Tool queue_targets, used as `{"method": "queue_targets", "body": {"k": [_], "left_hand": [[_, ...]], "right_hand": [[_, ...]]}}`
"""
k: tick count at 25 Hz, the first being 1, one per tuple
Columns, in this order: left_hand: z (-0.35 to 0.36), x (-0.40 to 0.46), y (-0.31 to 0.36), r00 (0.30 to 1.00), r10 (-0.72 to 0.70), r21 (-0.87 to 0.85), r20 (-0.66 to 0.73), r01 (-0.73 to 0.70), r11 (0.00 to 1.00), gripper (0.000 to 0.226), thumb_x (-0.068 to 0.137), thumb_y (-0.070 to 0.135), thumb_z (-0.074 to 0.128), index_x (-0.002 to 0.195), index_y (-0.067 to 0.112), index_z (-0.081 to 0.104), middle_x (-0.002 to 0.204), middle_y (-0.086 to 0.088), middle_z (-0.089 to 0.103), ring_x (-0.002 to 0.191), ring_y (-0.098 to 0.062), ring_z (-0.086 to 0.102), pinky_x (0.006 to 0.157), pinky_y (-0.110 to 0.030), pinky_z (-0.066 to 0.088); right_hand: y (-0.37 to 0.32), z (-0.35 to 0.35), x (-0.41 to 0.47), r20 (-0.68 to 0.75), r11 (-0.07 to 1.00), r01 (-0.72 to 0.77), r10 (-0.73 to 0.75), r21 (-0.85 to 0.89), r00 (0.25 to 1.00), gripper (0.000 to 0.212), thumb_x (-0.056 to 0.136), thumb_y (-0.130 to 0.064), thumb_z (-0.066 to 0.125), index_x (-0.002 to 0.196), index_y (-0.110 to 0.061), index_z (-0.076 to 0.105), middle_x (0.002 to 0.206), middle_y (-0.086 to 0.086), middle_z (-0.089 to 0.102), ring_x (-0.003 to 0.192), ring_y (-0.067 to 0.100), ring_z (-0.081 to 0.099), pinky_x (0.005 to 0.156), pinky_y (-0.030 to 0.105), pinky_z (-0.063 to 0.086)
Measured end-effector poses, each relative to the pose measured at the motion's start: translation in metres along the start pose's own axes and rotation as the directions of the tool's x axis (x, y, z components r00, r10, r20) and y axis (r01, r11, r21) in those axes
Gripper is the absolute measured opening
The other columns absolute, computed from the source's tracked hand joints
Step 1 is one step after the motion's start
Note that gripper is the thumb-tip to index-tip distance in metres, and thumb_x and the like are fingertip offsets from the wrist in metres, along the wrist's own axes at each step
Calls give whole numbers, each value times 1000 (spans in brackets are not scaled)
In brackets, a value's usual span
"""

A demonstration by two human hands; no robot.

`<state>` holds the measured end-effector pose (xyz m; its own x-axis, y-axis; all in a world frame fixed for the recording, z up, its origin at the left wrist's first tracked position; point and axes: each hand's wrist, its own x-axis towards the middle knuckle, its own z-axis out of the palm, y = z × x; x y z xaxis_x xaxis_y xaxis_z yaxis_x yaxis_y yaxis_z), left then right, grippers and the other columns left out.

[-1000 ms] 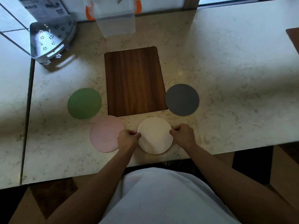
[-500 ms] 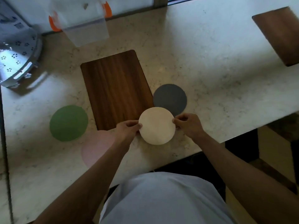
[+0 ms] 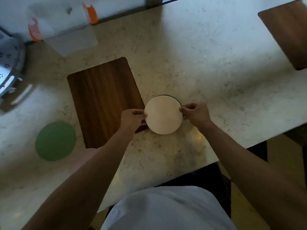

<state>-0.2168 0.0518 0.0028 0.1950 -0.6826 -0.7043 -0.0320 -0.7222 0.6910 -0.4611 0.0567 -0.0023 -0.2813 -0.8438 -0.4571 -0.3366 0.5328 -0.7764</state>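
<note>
**Cream round disc held by two hands over a marble counter**

The cream round disc, flat and smooth, is seen from above toward the near edge of the pale, speckled marble counter, about midway along it. It is pinched at its left rim by the left hand and at its right rim by the right hand. On both hands the fingers are curled and the thumbs are pressed to the disc's edge.

A dark grey round disc is almost wholly covered beneath it, so that only a thin arc is shown at the far right rim. Whether the two discs touch cannot be told.

A dark brown rectangular wooden board with rounded corners is laid just left of the cream round disc. Its near right corner is overlapped by the left hand. A green round disc is laid flat toward the near left of the counter, apart from the board.

At the far edge, a clear plastic container with orange clips is seen. A small dark mark on it is too blurred to be read. A shiny perforated metal basket is cut off at the left edge. A second brown wooden board is placed at the far right corner.
</note>
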Motion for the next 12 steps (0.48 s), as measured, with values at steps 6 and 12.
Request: {"method": "queue_targets", "body": {"k": [6,12], "left_hand": [[21,12,-5,992,61,80,-114,-52,995,13,86,4,71,99,4,71,97,-9,71,85,-22,71,70,-36,63],[29,17,-13,966,176,306,-191,-112,945,18,86,15,73,103,10,75,98,-8,75,86,-22,70,81,-43,60]], "right_hand": [[4,3,30,13,995,-39,40,-96,999,13,78,-24,80,86,-14,78,77,1,75,72,15,72,75,38,60],[6,6,38,-1,971,18,-19,-239,1000,13,79,-29,77,86,-18,75,78,-8,70,69,0,62,66,22,52]]}}
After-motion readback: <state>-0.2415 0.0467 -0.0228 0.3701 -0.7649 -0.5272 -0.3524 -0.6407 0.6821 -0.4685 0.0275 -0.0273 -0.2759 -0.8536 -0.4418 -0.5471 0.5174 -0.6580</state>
